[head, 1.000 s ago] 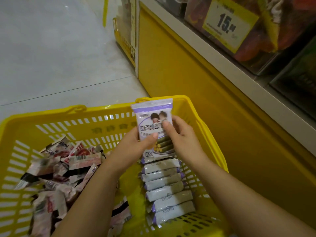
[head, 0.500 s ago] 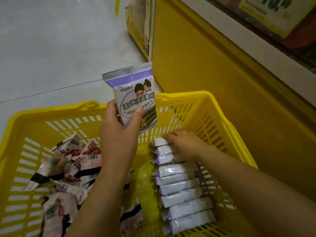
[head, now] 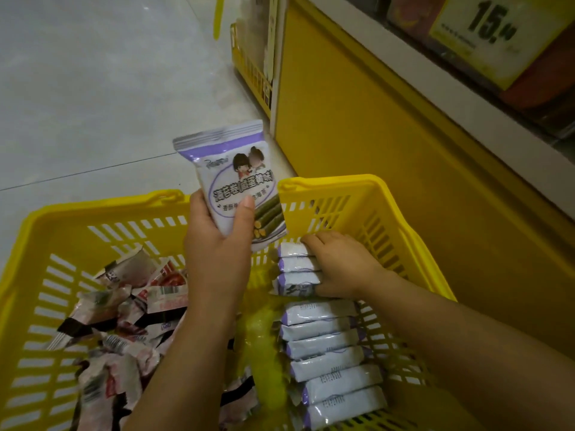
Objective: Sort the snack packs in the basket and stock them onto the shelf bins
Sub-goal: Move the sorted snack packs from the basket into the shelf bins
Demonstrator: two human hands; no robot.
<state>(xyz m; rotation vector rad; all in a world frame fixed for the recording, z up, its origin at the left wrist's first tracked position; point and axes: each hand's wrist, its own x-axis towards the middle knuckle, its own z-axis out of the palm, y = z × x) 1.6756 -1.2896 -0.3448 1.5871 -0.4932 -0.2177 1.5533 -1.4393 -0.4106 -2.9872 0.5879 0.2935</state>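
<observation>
A yellow plastic basket (head: 357, 188) stands on the floor below me. My left hand (head: 217, 244) holds a white-and-purple snack pack (head: 236, 178) upright above the basket's far rim. A row of several matching purple packs (head: 323, 337) lies stacked along the basket's right side. My right hand (head: 342, 265) is down in the basket, its fingers wrapped around the top three packs of that row (head: 295, 269). A loose heap of red, white and black snack packs (head: 124, 306) fills the basket's left side.
A yellow shelf base (head: 373, 119) rises just right of the basket. Above it runs a white shelf edge (head: 404, 57) with a yellow price tag (head: 491, 29) on a clear bin. Grey tiled floor (head: 93, 88) lies to the left.
My left hand lifted one purple pack up and leftward. My right hand let go of it, dropped into the basket and closed on the top packs of the row.
</observation>
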